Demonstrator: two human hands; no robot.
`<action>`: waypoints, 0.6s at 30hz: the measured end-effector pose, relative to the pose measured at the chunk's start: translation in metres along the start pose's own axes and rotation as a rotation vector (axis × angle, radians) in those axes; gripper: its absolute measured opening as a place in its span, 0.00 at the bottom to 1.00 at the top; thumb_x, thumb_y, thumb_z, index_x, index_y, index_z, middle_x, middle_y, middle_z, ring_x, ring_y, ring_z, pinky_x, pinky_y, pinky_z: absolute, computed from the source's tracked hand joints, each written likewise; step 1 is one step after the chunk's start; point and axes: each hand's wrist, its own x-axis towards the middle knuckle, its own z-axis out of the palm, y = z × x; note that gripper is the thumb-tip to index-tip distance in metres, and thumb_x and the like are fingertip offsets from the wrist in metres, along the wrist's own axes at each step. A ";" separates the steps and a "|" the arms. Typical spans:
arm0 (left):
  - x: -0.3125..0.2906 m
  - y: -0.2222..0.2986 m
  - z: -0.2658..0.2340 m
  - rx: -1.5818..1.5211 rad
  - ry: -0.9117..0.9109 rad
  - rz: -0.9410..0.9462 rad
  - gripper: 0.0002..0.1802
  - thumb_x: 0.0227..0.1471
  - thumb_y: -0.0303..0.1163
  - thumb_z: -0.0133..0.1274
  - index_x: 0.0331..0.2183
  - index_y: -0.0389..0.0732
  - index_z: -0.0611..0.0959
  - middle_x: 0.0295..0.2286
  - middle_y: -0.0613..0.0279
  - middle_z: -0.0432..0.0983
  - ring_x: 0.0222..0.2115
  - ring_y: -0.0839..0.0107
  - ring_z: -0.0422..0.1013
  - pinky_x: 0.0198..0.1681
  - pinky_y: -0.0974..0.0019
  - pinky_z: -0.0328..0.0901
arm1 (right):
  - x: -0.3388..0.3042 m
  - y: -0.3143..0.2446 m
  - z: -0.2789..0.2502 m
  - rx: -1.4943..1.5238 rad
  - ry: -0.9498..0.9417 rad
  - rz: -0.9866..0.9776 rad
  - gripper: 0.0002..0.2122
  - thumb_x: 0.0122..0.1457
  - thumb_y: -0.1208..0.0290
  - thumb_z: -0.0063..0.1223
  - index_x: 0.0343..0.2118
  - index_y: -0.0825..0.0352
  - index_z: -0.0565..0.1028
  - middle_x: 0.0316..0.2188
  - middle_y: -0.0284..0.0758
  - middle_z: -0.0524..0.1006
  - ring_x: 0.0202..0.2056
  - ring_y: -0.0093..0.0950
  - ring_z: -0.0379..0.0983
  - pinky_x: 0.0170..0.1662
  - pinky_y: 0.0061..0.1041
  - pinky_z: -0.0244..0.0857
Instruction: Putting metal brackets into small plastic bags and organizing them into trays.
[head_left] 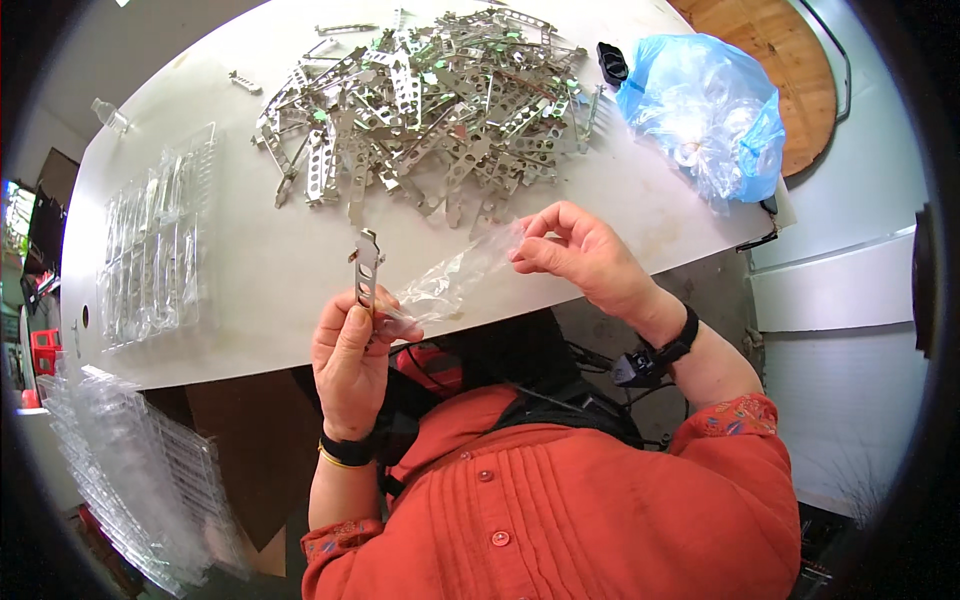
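Note:
My left hand (350, 350) is closed around the lower end of a flat metal bracket (367, 270) with round holes, which stands upright above the thumb. From the same hand a clear plastic bag (450, 285) stretches up to the right. My right hand (585, 255) pinches the far end of that bag between thumb and fingers. Just beyond both hands, a large heap of similar metal brackets (430, 110) lies on the white table (290, 300). Whether the bracket touches the bag inside my left hand is hidden by the fingers.
At the right stands a blue plastic bag (715, 110) full of clear wrappings, beside a small black object (611, 64). A clear compartment tray (155, 245) with parts in it lies at the left. Several stacked clear trays (140, 470) sit below the table edge.

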 end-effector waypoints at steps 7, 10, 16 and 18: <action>-0.004 -0.005 -0.002 0.006 -0.026 -0.011 0.12 0.67 0.30 0.43 0.44 0.32 0.76 0.40 0.53 0.75 0.35 0.66 0.77 0.42 0.58 0.75 | 0.004 0.004 0.000 -0.183 0.030 0.005 0.08 0.62 0.69 0.58 0.38 0.68 0.74 0.29 0.29 0.78 0.31 0.17 0.75 0.36 0.19 0.71; -0.006 -0.004 -0.001 0.009 -0.023 -0.007 0.12 0.67 0.30 0.43 0.44 0.32 0.76 0.40 0.53 0.75 0.35 0.65 0.77 0.43 0.58 0.75 | 0.004 0.004 0.003 -0.221 0.058 0.024 0.09 0.62 0.67 0.59 0.37 0.68 0.74 0.28 0.28 0.76 0.29 0.16 0.73 0.32 0.19 0.71; -0.008 -0.007 0.001 0.025 -0.038 -0.022 0.11 0.66 0.30 0.44 0.44 0.33 0.76 0.40 0.54 0.74 0.36 0.66 0.76 0.42 0.59 0.75 | 0.003 0.003 0.006 -0.290 0.098 0.086 0.09 0.62 0.67 0.59 0.35 0.68 0.74 0.26 0.27 0.76 0.26 0.15 0.71 0.28 0.17 0.68; -0.008 -0.008 0.004 0.034 -0.026 -0.028 0.10 0.66 0.29 0.44 0.43 0.33 0.76 0.40 0.53 0.72 0.36 0.67 0.75 0.40 0.59 0.76 | 0.002 0.005 0.006 -0.326 0.096 0.078 0.09 0.61 0.67 0.59 0.35 0.68 0.74 0.25 0.27 0.76 0.25 0.14 0.71 0.27 0.17 0.66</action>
